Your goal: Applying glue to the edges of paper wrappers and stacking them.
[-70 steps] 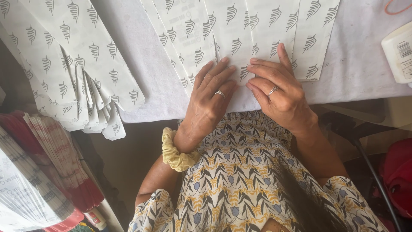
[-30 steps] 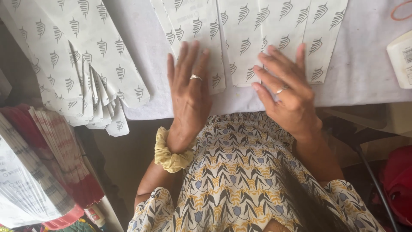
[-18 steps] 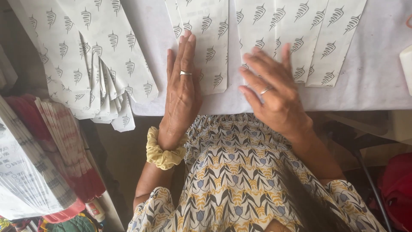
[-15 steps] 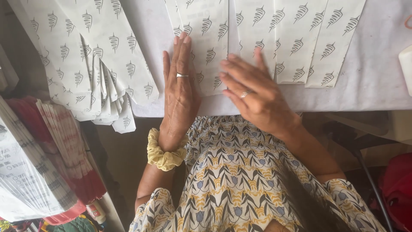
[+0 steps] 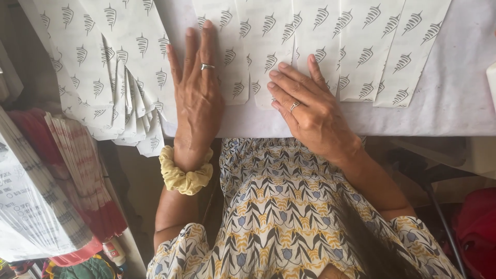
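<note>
Two flat hands – left hand (image 5: 198, 98), right hand (image 5: 310, 111) – fingers spread (gripping nothing), pressing printed paper pieces (image 5: 268, 46).

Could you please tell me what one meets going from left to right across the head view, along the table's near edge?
Stack of red-edged papers → fanned pile of leaf-printed sheets → left hand pressed flat → right hand on the overlapping row of printed sheets → bare white table cover.
</note>
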